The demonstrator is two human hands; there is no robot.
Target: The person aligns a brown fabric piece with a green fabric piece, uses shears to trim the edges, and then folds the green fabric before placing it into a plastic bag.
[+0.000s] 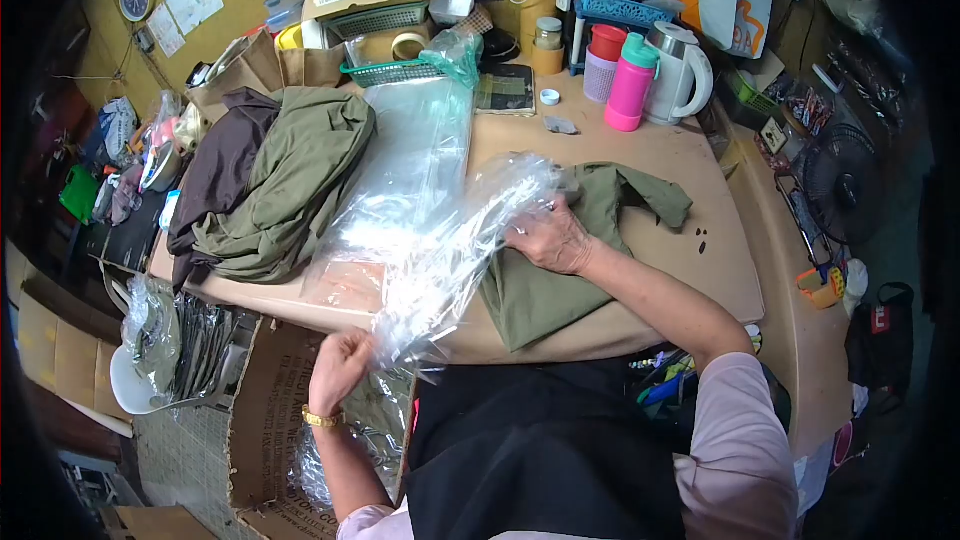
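Observation:
A crumpled clear plastic bag (440, 255) stretches diagonally between my two hands, glossy with reflections. My left hand (341, 368) is closed on its lower end, just past the table's front edge. At the upper end, the fingers of my right hand (548, 238) are curled round the plastic. Below my right hand and forearm lies an olive green garment (545, 298), partly covered by them. Flat clear plastic bags (420, 140) are spread on the table behind the crumpled one. Left of these sits a heap of olive fabric (300, 170) with dark brown fabric (215, 165) beside it.
At the back right stand a pink bottle (627, 90), a kettle (680, 75) and a red-lidded cup (603, 60). A green basket (385, 72) holds tape and plastic. Below the table's front left is an open cardboard box (262, 430) with plastic-wrapped items inside.

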